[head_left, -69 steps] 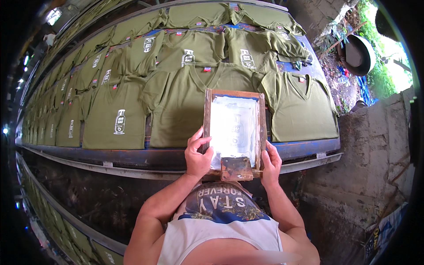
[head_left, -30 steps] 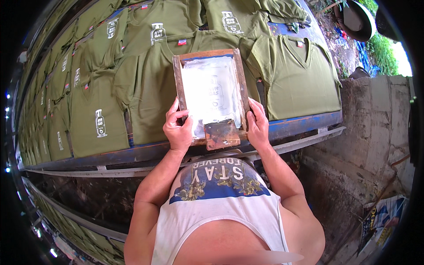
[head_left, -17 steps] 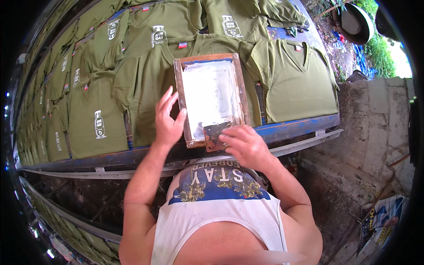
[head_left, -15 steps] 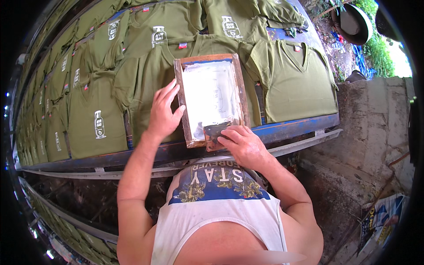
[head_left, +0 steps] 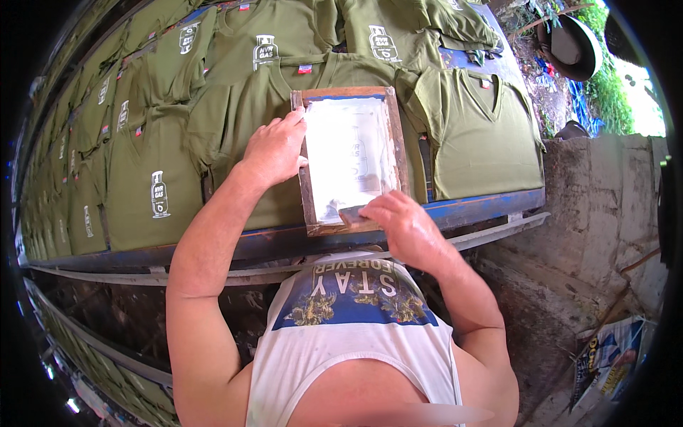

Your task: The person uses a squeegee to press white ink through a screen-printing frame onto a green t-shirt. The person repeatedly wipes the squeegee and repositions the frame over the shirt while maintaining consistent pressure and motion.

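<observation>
A wooden screen printing frame lies on an olive green T-shirt. White ink covers much of its mesh, where a faint gas bottle design shows through. My left hand grips the upper part of the frame's left side, thumb lower and fingers near the corner. In my right hand is a squeegee, held by its right part at the near end of the mesh. It is tilted, so only a narrow strip shows; my fingers cover the rest.
More olive T-shirts with white prints spread left and behind. To the right lies a shirt without a visible print. A blue-edged table bears them, with a metal rail along its front. A block wall stands at right.
My left hand has slid up the frame's left side toward the far corner. The squeegee has tipped from showing its broad face to a narrow strip, and sits slightly farther in on the mesh.
</observation>
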The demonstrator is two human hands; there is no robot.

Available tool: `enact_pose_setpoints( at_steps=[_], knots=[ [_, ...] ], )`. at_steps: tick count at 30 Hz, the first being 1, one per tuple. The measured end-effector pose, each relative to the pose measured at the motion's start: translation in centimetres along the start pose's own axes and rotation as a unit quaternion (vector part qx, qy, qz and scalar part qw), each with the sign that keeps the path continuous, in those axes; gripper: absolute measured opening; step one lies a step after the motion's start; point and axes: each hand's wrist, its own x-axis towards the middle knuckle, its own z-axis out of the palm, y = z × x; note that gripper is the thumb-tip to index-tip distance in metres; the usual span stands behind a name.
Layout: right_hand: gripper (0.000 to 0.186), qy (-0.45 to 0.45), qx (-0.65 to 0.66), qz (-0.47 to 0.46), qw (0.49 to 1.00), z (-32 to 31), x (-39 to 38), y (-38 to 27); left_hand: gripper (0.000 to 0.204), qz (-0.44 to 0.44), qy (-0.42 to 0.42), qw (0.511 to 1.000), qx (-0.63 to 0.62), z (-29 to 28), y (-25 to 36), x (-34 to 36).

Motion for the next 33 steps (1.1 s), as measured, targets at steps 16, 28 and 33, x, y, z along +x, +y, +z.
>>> enact_pose_setpoints(
  at_steps=[16,28,33],
  knots=[
    [0.052,0.127,-0.097,-0.039,0.986,2.6,9.5,6.8,0.070,0.008,0.028,1.000,0.003,0.3,0.3,0.1],
    [0.048,0.077,-0.101,-0.004,0.992,-3.2,16.7,8.0,0.045,0.009,0.042,0.999,-0.008,0.5,0.4,0.2],
    [0.046,0.048,-0.077,-0.030,0.995,-2.9,14.8,8.5,0.043,0.016,0.059,0.998,0.000,0.8,0.2,0.4]
  ],
)
